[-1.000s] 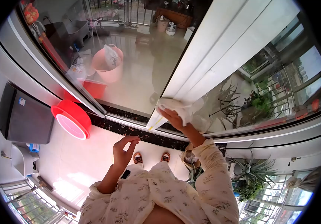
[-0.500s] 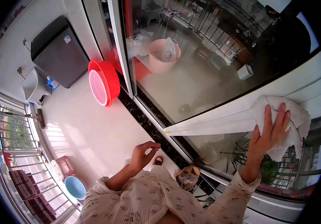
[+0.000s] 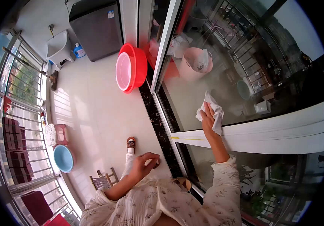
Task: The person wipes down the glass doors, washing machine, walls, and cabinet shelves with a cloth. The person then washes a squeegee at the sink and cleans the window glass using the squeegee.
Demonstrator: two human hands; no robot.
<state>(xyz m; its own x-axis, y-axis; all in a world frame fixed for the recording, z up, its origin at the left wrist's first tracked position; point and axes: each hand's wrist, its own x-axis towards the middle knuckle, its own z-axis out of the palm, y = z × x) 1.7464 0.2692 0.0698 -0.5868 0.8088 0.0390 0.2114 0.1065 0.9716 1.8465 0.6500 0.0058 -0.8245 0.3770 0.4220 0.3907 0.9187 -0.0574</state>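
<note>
My right hand (image 3: 208, 119) presses a white cloth (image 3: 218, 113) against the glass door pane (image 3: 222, 88), just above the white crossbar (image 3: 275, 132). Its fingers lie over the cloth, which hangs in folds on both sides. In front of my body, above the floor, my left hand (image 3: 144, 165) is loosely curled, thumb toward the fingertips, and I see nothing in it.
A red basin and a pink one (image 3: 123, 71) lean by the door frame. Beyond stand a dark washing machine (image 3: 98, 34) and a white sink (image 3: 59, 47). A blue basin (image 3: 64, 158), a small stool (image 3: 103, 181) and railings (image 3: 26, 86) are at left.
My right hand has moved left with the cloth, from the wide white crossbar onto the glass. My left hand stays curled near my body. The view has turned, and a stool now shows.
</note>
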